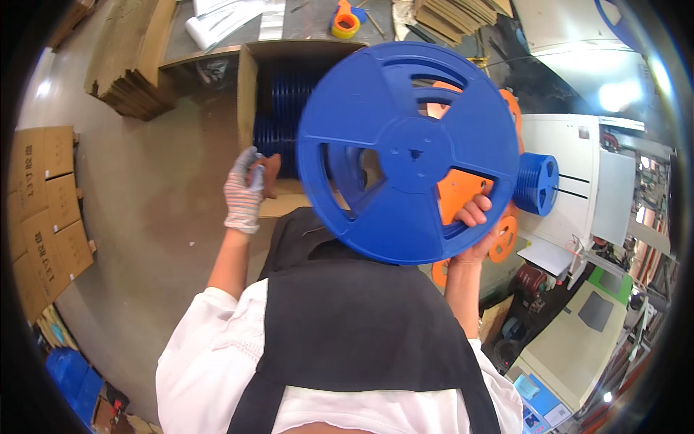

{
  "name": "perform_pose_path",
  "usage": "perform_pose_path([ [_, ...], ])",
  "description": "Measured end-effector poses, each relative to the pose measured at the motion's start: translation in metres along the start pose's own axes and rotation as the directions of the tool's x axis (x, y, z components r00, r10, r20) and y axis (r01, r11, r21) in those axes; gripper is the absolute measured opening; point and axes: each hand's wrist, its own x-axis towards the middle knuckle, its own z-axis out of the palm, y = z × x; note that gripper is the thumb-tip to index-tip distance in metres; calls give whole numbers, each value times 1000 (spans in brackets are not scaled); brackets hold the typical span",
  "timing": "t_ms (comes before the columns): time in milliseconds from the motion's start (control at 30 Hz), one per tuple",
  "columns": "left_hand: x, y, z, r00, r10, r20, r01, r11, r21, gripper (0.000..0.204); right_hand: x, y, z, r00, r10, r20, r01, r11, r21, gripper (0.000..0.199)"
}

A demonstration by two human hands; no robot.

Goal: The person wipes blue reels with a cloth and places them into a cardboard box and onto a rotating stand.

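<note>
A large blue plastic reel (416, 152) with wide cut-outs is raised in front of my body. My bare right hand (477, 217) grips its lower right rim, with the fingers showing through one cut-out. Behind the reel stands an open cardboard box (248, 94), partly hidden, with several blue reels (278, 134) lined up inside. At the box's near left corner, my left hand (244, 192) wears a striped glove. Its fingers are closed around a small reddish-brown flat piece (271, 176), whose kind I cannot make out.
Flattened cardboard (130, 65) is stacked beside the workbench (242, 25), where a tape dispenser (345, 22) lies. Orange frame parts (504, 239) show behind the reel. On the right are a smaller blue reel (537, 184) and a white machine (564, 145). Closed cartons (47, 217) stand far left.
</note>
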Motion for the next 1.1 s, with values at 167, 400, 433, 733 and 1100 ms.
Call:
perform_pose_path([
  [167,15,26,-10,996,-36,-79,23,988,-154,33,-2,18,2,998,62,27,-64,994,87,46],
  [400,13,45,-15,990,-68,-123,31,959,-281,31,-4,26,4,992,105,-68,-99,991,87,48],
  [433,12,52,-15,992,-47,-117,18,971,-239,32,-4,26,4,990,98,-101,-91,993,73,48],
  [733,0,111,-14,559,307,770,-744,596,303,65,13,28,10,967,136,-215,-131,991,35,50],
  [1100,-14,91,-4,665,296,686,-477,875,85,37,30,18,25,952,94,-291,-192,924,-330,53],
])
